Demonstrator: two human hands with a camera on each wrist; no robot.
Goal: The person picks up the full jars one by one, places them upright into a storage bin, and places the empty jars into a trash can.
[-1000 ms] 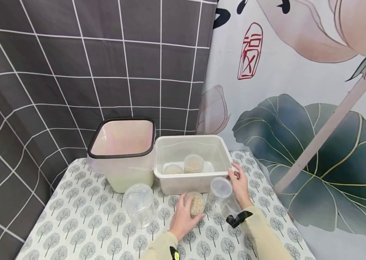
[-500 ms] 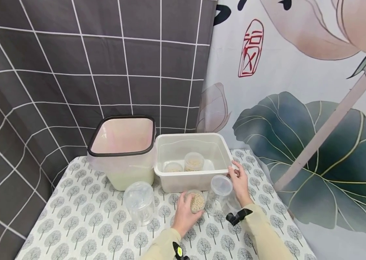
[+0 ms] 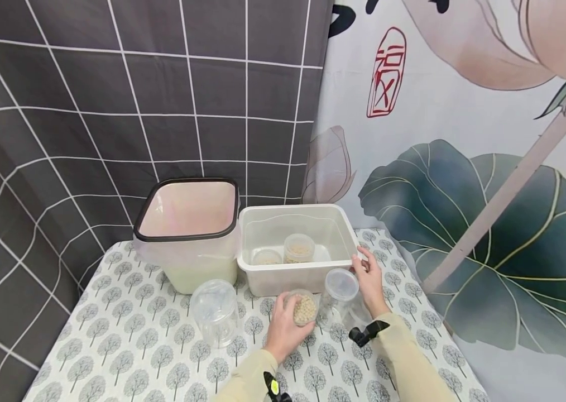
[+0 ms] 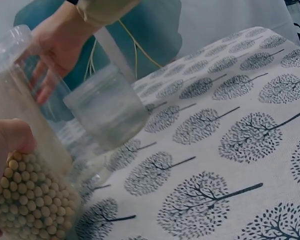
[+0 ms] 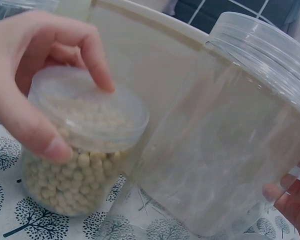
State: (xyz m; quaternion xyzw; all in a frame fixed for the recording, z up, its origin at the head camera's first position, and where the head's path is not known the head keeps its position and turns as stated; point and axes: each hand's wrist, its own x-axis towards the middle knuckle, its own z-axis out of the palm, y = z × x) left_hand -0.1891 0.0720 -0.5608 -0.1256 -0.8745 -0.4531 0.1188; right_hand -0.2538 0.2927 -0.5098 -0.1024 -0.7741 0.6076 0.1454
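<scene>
My left hand (image 3: 285, 329) grips a clear lidded jar of soybeans (image 3: 305, 310), its fingers around the lid and side. In the right wrist view the thumb presses the near side of this jar (image 5: 70, 180) while a fingertip rests on its lid. My right hand (image 3: 370, 282) has its fingertips right at the right front corner of the white bin (image 3: 303, 270), loosely extended. Between the hands stands a tall clear empty jar (image 3: 339, 298). Beside it is a shorter clear container (image 4: 107, 112). Inside the bin are two lidded containers, the upright one (image 3: 299, 249) holding pale contents.
A black-rimmed waste bin (image 3: 197, 262) with a liner stands left of the white bin. Another clear jar (image 3: 215, 315) is in front of it. A tree-print cloth (image 3: 127, 346) covers the table, with a dark grid curtain (image 3: 162, 100) behind.
My left hand keeps its grip on the soybean jar, its fingers closing slightly further over the lid. The right hand stays by the bin's corner. The head view shifts slightly.
</scene>
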